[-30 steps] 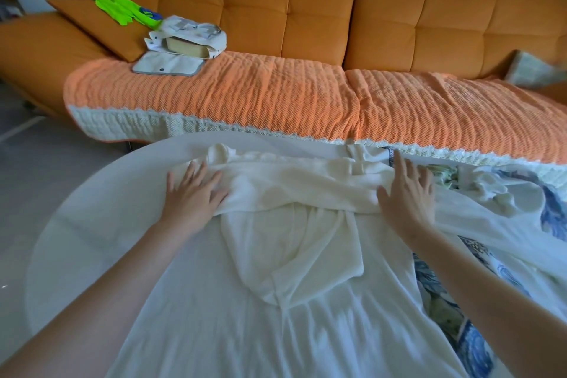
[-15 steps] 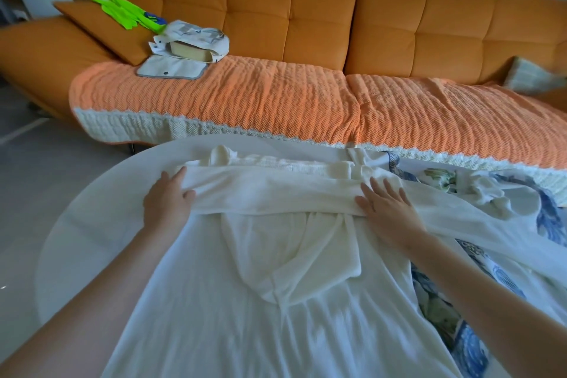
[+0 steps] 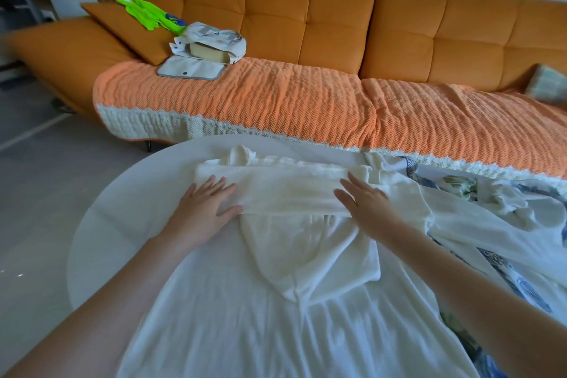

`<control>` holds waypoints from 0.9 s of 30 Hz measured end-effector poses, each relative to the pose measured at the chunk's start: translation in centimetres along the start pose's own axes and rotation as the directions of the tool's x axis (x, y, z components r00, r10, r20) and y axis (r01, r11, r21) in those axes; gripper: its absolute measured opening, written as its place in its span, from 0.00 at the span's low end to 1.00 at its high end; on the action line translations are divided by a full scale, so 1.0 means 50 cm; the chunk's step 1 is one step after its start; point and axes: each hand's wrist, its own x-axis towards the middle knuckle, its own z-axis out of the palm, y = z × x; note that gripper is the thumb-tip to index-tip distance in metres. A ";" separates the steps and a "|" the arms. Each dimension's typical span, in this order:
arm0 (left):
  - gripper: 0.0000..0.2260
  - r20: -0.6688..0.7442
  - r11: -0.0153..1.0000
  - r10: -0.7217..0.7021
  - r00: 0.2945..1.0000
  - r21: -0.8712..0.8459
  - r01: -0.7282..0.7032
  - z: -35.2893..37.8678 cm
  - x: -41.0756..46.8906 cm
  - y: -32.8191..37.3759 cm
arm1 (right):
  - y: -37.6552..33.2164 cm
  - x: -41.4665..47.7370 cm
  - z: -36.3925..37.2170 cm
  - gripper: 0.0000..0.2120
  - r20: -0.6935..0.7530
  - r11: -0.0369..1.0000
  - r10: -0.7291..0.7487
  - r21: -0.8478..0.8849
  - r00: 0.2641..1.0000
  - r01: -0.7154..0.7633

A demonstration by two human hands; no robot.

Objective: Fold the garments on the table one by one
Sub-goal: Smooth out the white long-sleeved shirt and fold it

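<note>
Sofa: an orange sofa (image 3: 306, 18) fills the far side of the room, behind the table.
Sofa cover: an orange knitted cover (image 3: 276, 101) with a white edge lies over the seat.
Table: a round white table (image 3: 113, 215) stands just in front of the sofa.
White garment: the white garment (image 3: 260, 331) lies spread flat on the table, from the near edge up to the far rim.
Patterned garment: a blue and white patterned garment (image 3: 524, 287) lies on the right, partly under the white one.
Hood: the hood (image 3: 310, 255) lies flat on the middle of the white garment, its point toward the person.
Folded band: a folded band (image 3: 285, 190) of the same cloth runs crosswise over the top of the hood.
Cushion: an orange cushion (image 3: 122, 27) leans on the left end of the sofa.
Left hand: the left hand (image 3: 205, 205) lies flat, fingers straight and spread, pressing the left end of the band.
Right hand: the right hand (image 3: 368, 205) lies flat, fingers straight, pressing the right end of the band.
Cloth bag: a pale cloth bag (image 3: 214, 40) sits on the sofa cover.
Green gloves: green gloves (image 3: 150, 12) rest on the cushion.
</note>
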 end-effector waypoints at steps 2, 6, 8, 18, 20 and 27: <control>0.31 -0.086 0.994 0.105 0.991 -0.011 -0.107 -0.005 -0.027 -0.008 | -0.043 0.025 -0.005 0.24 -0.034 0.998 -0.048 0.040 0.998 0.049; 0.21 -0.146 0.980 0.200 0.969 0.042 -0.196 0.012 -0.061 -0.026 | -0.129 0.064 0.019 0.21 0.011 0.993 -0.103 0.056 0.995 0.102; 0.15 -0.238 0.965 0.255 0.937 0.116 -0.233 0.019 -0.056 -0.032 | -0.165 0.087 0.030 0.21 -0.044 0.993 -0.075 0.093 0.996 0.078; 0.30 -0.323 0.954 0.226 0.919 0.262 -0.142 0.026 -0.064 -0.050 | -0.229 0.172 0.074 0.11 -0.278 0.990 0.019 0.143 0.960 0.022; 0.29 -0.319 0.963 0.157 0.935 0.261 -0.072 0.032 -0.068 -0.059 | -0.225 0.166 0.085 0.14 -0.250 0.992 -0.032 0.108 0.968 0.060; 0.20 -0.315 0.977 0.120 0.941 0.207 -0.055 0.016 -0.070 -0.022 | -0.156 0.058 0.059 0.27 -0.186 0.981 -0.195 -0.034 0.963 0.192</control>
